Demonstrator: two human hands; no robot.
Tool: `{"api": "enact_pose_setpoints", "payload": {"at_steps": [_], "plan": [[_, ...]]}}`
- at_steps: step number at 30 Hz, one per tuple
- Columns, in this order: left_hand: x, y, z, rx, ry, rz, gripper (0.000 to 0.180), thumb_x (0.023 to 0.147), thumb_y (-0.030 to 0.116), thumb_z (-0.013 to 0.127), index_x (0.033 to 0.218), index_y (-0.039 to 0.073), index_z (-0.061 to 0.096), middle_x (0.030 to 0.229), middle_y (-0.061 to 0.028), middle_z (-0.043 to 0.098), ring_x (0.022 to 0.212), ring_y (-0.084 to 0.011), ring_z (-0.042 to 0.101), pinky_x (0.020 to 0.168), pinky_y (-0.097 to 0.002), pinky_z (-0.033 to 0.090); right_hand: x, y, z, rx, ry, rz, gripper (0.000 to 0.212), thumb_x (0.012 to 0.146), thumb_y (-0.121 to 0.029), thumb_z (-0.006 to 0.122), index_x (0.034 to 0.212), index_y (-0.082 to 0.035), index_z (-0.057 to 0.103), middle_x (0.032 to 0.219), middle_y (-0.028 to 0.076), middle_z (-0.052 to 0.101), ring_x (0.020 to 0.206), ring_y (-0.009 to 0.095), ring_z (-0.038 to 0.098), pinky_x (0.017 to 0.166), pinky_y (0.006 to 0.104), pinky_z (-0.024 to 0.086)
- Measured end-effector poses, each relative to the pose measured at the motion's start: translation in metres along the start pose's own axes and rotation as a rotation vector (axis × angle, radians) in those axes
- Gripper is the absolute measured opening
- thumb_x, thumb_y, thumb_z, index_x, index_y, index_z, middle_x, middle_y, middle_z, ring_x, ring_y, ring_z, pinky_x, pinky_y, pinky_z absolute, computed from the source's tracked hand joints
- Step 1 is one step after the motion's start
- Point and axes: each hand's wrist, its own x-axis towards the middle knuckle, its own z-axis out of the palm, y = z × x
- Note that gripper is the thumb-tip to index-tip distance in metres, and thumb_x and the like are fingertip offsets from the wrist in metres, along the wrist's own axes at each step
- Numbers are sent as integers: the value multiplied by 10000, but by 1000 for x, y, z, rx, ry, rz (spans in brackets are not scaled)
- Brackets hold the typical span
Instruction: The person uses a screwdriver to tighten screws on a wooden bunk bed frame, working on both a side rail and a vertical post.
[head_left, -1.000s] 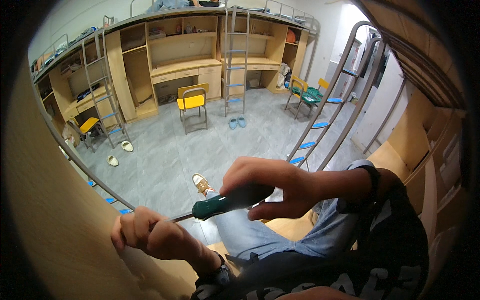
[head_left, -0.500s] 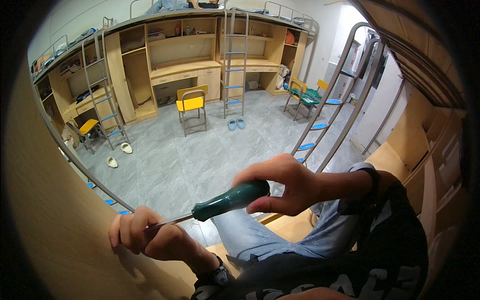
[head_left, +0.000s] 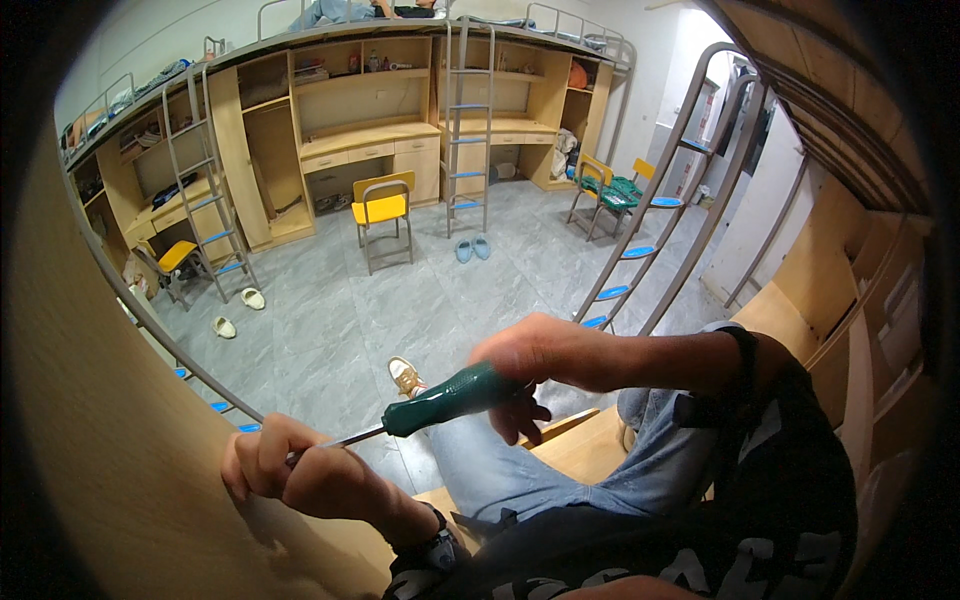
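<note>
A screwdriver with a dark green handle (head_left: 440,402) lies almost level in front of me, its metal shaft (head_left: 360,437) pointing left. My left hand (head_left: 315,465) pinches that shaft near its far end, close against the wooden panel (head_left: 140,440). The fingers hide the tip and whatever it meets. Over the butt of the handle is my right hand (head_left: 555,355), palm turned down with fingers curled around and below it, slightly blurred.
My jeans-clad legs (head_left: 500,465) and a shoe (head_left: 405,377) are below the hands. A metal ladder with blue treads (head_left: 637,253) rises at the right. Across the grey floor stand yellow chairs (head_left: 382,206), blue slippers (head_left: 472,250) and wooden desks (head_left: 370,135).
My right hand has rolled over on the handle, its wrist rising and the fingers now hanging below. A shoe has come into sight beyond my knee. The left hand stays nearly in place.
</note>
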Motion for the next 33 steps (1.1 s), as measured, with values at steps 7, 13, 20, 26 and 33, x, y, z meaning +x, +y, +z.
{"api": "enact_pose_setpoints", "payload": {"at_steps": [7,13,20,26,33], "plan": [[-2,0,2,34,12,3,195,968,251,395,885,144,535,749,7,416,781,-124,401,682,-275,440,-6,-7,7,-187,57,-181,280,933,-268,540,998,-6,614,800,104,674,613,146,663,474,213,491],[-6,5,2,69,44,-3,192,967,255,392,906,129,524,773,1,433,771,-118,411,604,-244,409,-8,1,12,-742,279,-556,376,768,-172,740,1085,-31,596,871,108,668,709,176,650,609,261,513],[0,0,5,55,40,-6,177,948,249,426,870,114,511,730,-1,403,704,-97,395,534,-208,385,-3,10,15,-705,307,-689,462,764,-138,736,1157,-64,503,973,94,612,797,186,614,672,272,494],[-5,11,4,23,56,-38,183,932,252,448,832,112,510,718,2,385,693,-87,386,468,-198,392,0,1,8,-163,-62,-103,344,911,-353,544,1075,-50,534,870,87,629,774,170,622,666,261,483],[-10,21,-1,59,45,-80,192,937,271,438,863,115,519,725,-5,402,706,-110,408,522,-230,445,-3,0,3,-50,-95,4,329,928,-334,536,919,-11,601,720,68,636,603,126,626,493,225,461]]}}
